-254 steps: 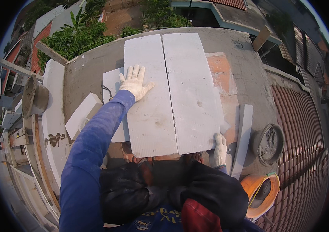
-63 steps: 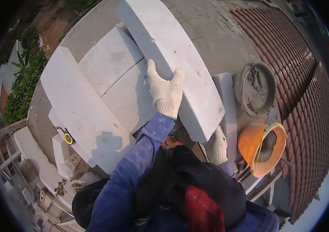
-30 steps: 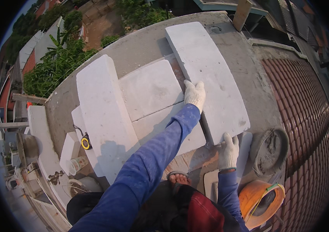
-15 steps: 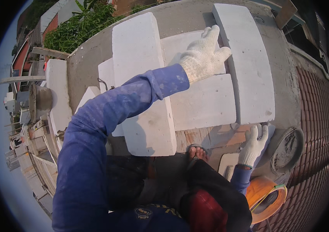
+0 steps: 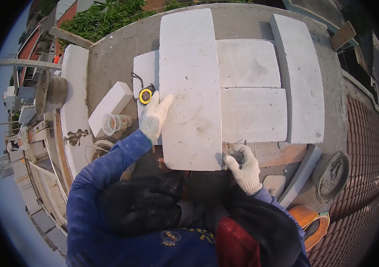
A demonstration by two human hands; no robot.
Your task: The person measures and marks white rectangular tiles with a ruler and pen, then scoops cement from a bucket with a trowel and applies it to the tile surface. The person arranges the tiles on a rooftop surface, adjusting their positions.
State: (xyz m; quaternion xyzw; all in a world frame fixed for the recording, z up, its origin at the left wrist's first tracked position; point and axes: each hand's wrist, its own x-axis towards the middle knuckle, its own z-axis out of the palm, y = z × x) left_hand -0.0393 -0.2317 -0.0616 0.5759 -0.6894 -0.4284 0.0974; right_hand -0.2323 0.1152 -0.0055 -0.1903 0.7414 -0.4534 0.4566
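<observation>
A long white block (image 5: 190,84) lies across several flat white blocks in front of me. My left hand (image 5: 155,116), in a knitted white glove, is at this block's left edge with its fingers stretched forward and apart, holding nothing I can see. Just beyond those fingertips sits a yellow and black tape measure (image 5: 146,95) with a dark wrist cord. By the block's near right corner, my gloved right hand (image 5: 246,171) is closed on a thin dark pencil-like stick (image 5: 244,143). Two flat white blocks (image 5: 254,113) lie beyond it, one behind the other.
Another long block (image 5: 300,80) stands on the right. A clear plastic cup (image 5: 116,123) lies beside a smaller white block (image 5: 110,107) on the left. Near right are a leaning white slab (image 5: 303,171), a bucket of grey mortar (image 5: 332,176) and an orange hard hat (image 5: 310,222).
My left hand has moved from over the flat blocks to the long block's left edge, uncovering the tape measure. My right hand has come leftward from beside the slab to the block's near corner.
</observation>
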